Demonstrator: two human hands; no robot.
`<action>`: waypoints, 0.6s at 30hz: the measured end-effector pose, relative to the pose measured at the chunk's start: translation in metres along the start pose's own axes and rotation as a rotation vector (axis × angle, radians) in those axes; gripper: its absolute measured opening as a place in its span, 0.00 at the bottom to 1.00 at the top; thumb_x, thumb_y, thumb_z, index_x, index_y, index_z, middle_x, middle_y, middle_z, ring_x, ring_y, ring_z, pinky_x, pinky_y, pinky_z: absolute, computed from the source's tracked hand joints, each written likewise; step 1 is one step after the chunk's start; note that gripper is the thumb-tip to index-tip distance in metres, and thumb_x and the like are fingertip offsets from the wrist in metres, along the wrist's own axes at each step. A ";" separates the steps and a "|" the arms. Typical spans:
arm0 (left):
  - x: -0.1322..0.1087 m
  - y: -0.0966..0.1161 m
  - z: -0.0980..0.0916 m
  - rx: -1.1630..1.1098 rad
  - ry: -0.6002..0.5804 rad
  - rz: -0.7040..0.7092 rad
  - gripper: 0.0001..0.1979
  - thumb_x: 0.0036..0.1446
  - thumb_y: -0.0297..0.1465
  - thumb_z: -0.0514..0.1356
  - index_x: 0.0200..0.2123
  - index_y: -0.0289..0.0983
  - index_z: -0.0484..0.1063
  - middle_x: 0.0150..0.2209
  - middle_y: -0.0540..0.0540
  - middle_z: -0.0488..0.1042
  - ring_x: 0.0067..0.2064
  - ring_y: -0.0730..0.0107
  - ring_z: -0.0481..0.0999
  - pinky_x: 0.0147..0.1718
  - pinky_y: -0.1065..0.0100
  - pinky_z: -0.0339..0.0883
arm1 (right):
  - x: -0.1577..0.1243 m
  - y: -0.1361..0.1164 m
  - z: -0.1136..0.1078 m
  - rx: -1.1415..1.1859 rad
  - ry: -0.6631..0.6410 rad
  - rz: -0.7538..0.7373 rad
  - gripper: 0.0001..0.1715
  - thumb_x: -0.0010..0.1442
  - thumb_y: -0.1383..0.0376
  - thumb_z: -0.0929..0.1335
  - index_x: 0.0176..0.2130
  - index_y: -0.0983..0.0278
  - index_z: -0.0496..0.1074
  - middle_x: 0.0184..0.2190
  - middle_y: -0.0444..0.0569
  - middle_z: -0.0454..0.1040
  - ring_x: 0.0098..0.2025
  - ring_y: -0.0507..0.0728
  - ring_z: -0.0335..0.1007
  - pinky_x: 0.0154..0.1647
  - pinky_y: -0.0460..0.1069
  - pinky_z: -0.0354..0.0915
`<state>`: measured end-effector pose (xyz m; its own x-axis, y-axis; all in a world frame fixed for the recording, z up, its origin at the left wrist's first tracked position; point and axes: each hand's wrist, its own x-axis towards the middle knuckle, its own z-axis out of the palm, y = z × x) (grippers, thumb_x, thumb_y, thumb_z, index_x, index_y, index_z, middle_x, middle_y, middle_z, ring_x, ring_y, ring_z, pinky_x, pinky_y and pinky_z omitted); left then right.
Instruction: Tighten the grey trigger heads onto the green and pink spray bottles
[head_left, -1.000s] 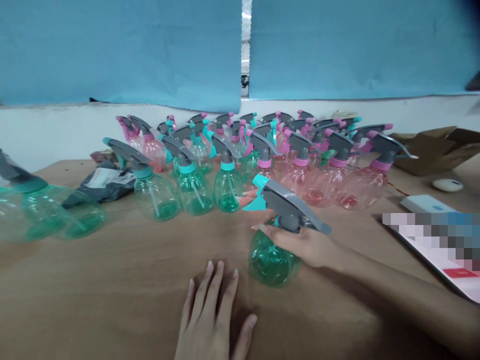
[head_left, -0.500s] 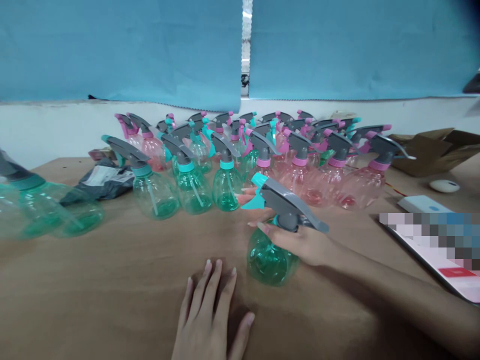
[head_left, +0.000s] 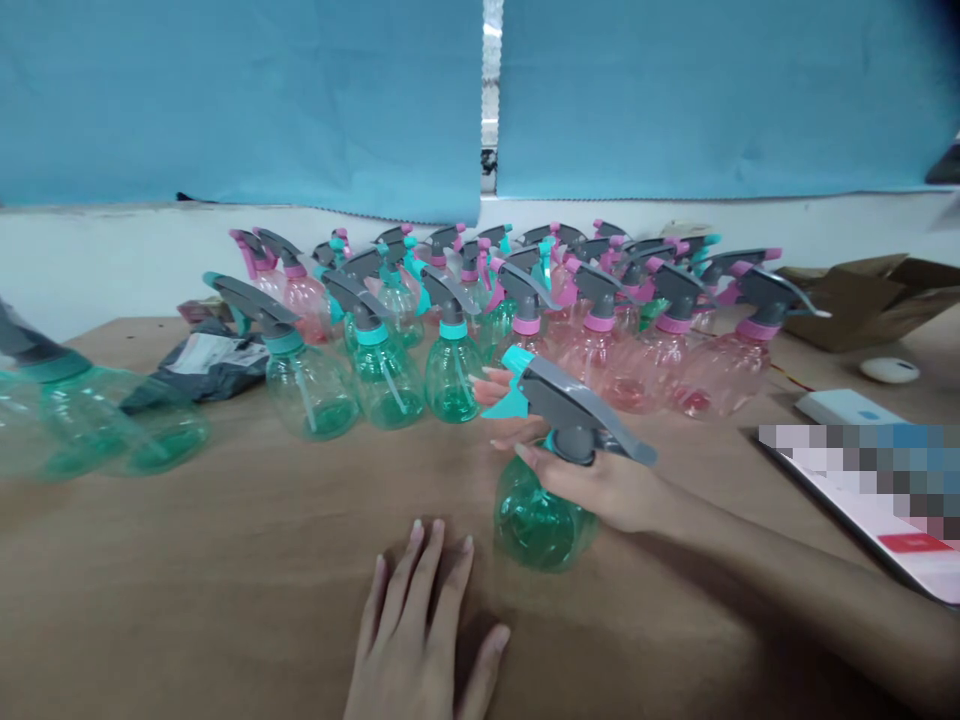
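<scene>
At the bottom centre my left hand point(head_left: 416, 630) lies on the wooden table point(head_left: 225, 590), palm down and fingers spread, holding nothing. Just right of it stands a green spray bottle point(head_left: 541, 520) with a grey and turquoise trigger head. My right hand point(head_left: 607, 488) reaches in from the right and wraps the bottle's neck; its thumb crosses the front and the other fingers pass behind, partly hidden. Beyond the hands a front row of bottles stands: a green bottle point(head_left: 456, 375) nearest the right fingertips, and a pink bottle point(head_left: 724, 370) farther right.
Several more green and pink spray bottles crowd behind the front row. Two green bottles point(head_left: 124, 415) overlap at the left edge, near a dark plastic package point(head_left: 214, 360). On the right are a cardboard box point(head_left: 862, 300), a white mouse point(head_left: 889, 370), a white box point(head_left: 847, 405) and a tablet-like screen point(head_left: 900, 510).
</scene>
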<state>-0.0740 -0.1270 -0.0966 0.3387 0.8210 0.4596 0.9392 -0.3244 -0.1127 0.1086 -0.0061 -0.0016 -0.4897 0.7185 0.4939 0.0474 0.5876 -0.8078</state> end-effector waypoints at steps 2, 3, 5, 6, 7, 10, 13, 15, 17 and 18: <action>0.000 0.000 -0.001 0.002 -0.004 0.003 0.26 0.59 0.39 0.52 0.58 0.33 0.59 0.58 0.35 0.62 0.58 0.50 0.63 0.50 0.49 0.61 | 0.000 -0.001 0.000 -0.010 0.001 -0.007 0.29 0.50 0.75 0.62 0.51 0.58 0.66 0.48 0.43 0.71 0.40 0.52 0.71 0.42 0.47 0.71; 0.000 0.000 -0.001 0.000 -0.009 0.002 0.26 0.59 0.39 0.52 0.58 0.33 0.58 0.59 0.35 0.62 0.58 0.51 0.63 0.50 0.49 0.61 | 0.001 -0.001 0.000 -0.011 -0.003 -0.011 0.30 0.49 0.76 0.62 0.51 0.58 0.66 0.48 0.43 0.71 0.40 0.52 0.71 0.43 0.48 0.71; 0.000 0.000 -0.002 -0.011 -0.011 -0.002 0.27 0.59 0.39 0.52 0.59 0.33 0.58 0.59 0.36 0.61 0.58 0.51 0.62 0.50 0.49 0.61 | 0.001 -0.002 0.000 -0.007 -0.006 -0.010 0.30 0.49 0.76 0.61 0.50 0.57 0.66 0.49 0.43 0.70 0.41 0.52 0.71 0.43 0.49 0.71; 0.000 0.000 -0.003 -0.020 -0.012 -0.006 0.27 0.59 0.39 0.52 0.59 0.33 0.57 0.59 0.36 0.61 0.58 0.51 0.62 0.50 0.49 0.61 | 0.001 -0.001 0.000 -0.003 -0.006 -0.008 0.30 0.49 0.75 0.61 0.50 0.57 0.66 0.49 0.44 0.70 0.42 0.53 0.71 0.43 0.49 0.71; 0.000 0.000 -0.003 -0.030 -0.013 -0.010 0.27 0.59 0.39 0.52 0.59 0.33 0.57 0.59 0.36 0.61 0.58 0.51 0.62 0.51 0.49 0.61 | 0.001 -0.001 0.000 0.000 -0.007 -0.004 0.30 0.49 0.75 0.62 0.50 0.57 0.66 0.49 0.44 0.70 0.43 0.53 0.71 0.43 0.49 0.71; 0.001 0.001 -0.003 -0.043 -0.009 -0.015 0.26 0.59 0.38 0.52 0.59 0.33 0.58 0.59 0.36 0.61 0.58 0.50 0.63 0.51 0.49 0.61 | 0.001 0.000 0.000 -0.001 -0.008 0.015 0.29 0.50 0.74 0.63 0.51 0.56 0.65 0.47 0.44 0.72 0.44 0.54 0.71 0.42 0.50 0.71; 0.000 0.001 -0.004 -0.037 -0.020 -0.019 0.26 0.59 0.38 0.52 0.58 0.33 0.58 0.59 0.36 0.61 0.58 0.50 0.62 0.50 0.48 0.61 | -0.001 0.002 0.001 -0.008 -0.011 0.032 0.30 0.51 0.73 0.63 0.53 0.56 0.64 0.45 0.44 0.73 0.40 0.53 0.72 0.42 0.51 0.71; 0.000 0.001 -0.005 -0.041 -0.034 -0.028 0.26 0.59 0.38 0.52 0.59 0.34 0.58 0.60 0.36 0.60 0.59 0.51 0.61 0.51 0.49 0.61 | -0.002 0.003 0.001 -0.015 -0.010 0.051 0.29 0.52 0.72 0.63 0.54 0.56 0.63 0.41 0.44 0.75 0.34 0.53 0.73 0.41 0.52 0.71; 0.000 0.002 -0.006 -0.042 -0.041 -0.030 0.26 0.59 0.39 0.52 0.59 0.35 0.57 0.60 0.37 0.60 0.59 0.51 0.61 0.52 0.50 0.60 | -0.002 0.004 0.001 -0.023 -0.009 0.064 0.28 0.53 0.71 0.63 0.54 0.57 0.63 0.38 0.44 0.76 0.31 0.52 0.72 0.40 0.53 0.72; 0.000 0.002 -0.006 -0.038 -0.039 -0.025 0.26 0.60 0.39 0.52 0.59 0.34 0.57 0.60 0.37 0.60 0.59 0.52 0.61 0.52 0.50 0.60 | -0.003 0.005 0.000 -0.026 -0.012 0.068 0.29 0.53 0.71 0.63 0.54 0.57 0.63 0.39 0.44 0.76 0.30 0.52 0.72 0.40 0.53 0.72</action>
<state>-0.0721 -0.1307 -0.0912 0.3174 0.8467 0.4270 0.9449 -0.3202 -0.0674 0.1097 -0.0052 -0.0071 -0.4952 0.7528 0.4337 0.1036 0.5468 -0.8308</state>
